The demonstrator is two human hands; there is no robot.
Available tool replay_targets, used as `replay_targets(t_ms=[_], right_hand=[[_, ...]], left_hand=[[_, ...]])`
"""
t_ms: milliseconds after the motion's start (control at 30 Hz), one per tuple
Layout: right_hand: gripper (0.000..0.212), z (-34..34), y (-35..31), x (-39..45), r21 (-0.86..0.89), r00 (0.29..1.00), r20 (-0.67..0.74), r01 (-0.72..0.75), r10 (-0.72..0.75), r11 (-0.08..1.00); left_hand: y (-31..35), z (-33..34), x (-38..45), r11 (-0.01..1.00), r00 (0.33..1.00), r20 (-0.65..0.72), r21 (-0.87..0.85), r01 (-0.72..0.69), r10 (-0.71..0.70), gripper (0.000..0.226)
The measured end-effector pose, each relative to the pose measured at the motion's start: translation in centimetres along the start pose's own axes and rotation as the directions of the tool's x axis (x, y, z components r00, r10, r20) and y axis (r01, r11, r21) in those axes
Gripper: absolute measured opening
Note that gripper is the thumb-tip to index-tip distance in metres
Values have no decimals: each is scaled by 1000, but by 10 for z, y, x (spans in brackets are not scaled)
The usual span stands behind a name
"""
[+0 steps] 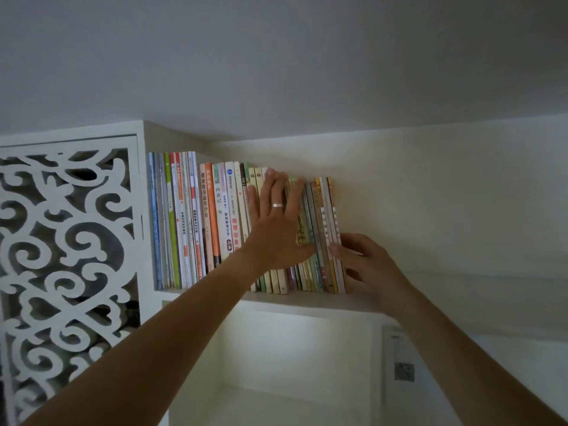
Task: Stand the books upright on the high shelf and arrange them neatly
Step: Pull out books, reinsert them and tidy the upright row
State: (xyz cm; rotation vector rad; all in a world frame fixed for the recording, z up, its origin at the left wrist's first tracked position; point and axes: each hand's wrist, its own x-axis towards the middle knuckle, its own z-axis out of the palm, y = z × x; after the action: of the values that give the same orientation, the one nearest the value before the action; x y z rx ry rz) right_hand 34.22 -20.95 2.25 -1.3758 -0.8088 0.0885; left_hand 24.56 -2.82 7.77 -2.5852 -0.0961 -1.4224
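1. Nearest to the camera are the two forearms, which reach up from the bottom edge toward the high shelf (307,301).

2. The left hand (276,222) lies flat on the spines in the middle of the row. Its fingers (267,187) are straight and spread wide, so it presses and does not hold anything. There is a ring (277,205) on one finger.

3. The right hand (365,259) is at the right end of the row. Its thumb (341,252) touches the spines of the last thin books and the other fingers are curled beside the end cover, so it seems to support that end. I cannot tell if it really pinches a book.

4. The books (215,219) stand upright on the shelf, one against the other, from the left wall to about the middle of the shelf. The tall ones are at the left, and the shorter ones are at the right. The thin books (325,229) at the right end lean a little to the left.

5. To the left is a carved white panel (64,250), and below the shelf is an open compartment (295,358).

6. My judgement: the standing is almost done, because no book lies flat in view. What is left is to push the spines level and to straighten the right end, so that it will not slide or fall when the hands go away.
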Motion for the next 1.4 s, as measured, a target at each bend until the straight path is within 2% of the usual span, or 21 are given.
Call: replay_targets(t_ms=[100,233,400,467,533,633,700,733,800,867,967,1133,1200,1267,1333,1400], right_hand=[[42,-2,-2,-4,87,1000,14,-25,24,996],[34,-6,-1,-3,147,997,33,-74,70,986],[33,-8,3,-3,187,998,32,-63,58,980],[28,-3,4,-3,113,1000,-12,-19,20,993],[24,2,7,-3,-42,991,-111,75,-80,996],[24,6,7,-9,-285,932,-243,198,-271,938],[26,7,9,-11,-394,867,-336,225,-367,891],[27,7,10,-12,-448,842,-365,214,-397,868],[30,9,12,-12,-533,828,-375,176,-418,827],[34,11,11,-14,-569,838,-364,146,-407,809],[34,9,6,-18,-594,844,-343,145,-413,791],[31,-20,3,-20,-640,819,-358,134,-448,757],[31,-37,3,-20,-592,840,-358,134,-408,795],[28,-49,4,-20,-510,869,-354,130,-345,850],[26,-55,1,-21,-389,904,-354,88,-238,917],[15,-55,-5,-25,-134,922,-369,69,-114,989]], left_hand=[[17,2,4,987,988,-112,-131,91,-106,97],[27,20,4,984,957,-229,-81,161,-176,104],[26,30,3,987,928,-337,-92,132,-156,98],[27,30,2,987,926,-343,-90,136,-159,99],[28,30,1,987,929,-337,-79,137,-156,100],[28,30,1,993,938,-327,-55,107,-119,97],[27,30,-3,999,940,-341,24,25,-15,85],[28,30,-6,993,939,-336,108,-47,80,76],[31,27,-13,923,922,-232,306,-232,309,56],[33,20,-16,809,879,-33,408,-423,476,49],[37,6,-12,654,811,200,502,-567,550,52],[50,-18,4,513,714,284,534,-672,640,34],[55,-31,14,513,659,183,490,-705,730,30],[60,-44,22,596,642,17,352,-722,767,26],[68,-57,28,713,697,-151,159,-683,701,20],[76,-66,34,806,780,-288,-47,-591,555,21]])
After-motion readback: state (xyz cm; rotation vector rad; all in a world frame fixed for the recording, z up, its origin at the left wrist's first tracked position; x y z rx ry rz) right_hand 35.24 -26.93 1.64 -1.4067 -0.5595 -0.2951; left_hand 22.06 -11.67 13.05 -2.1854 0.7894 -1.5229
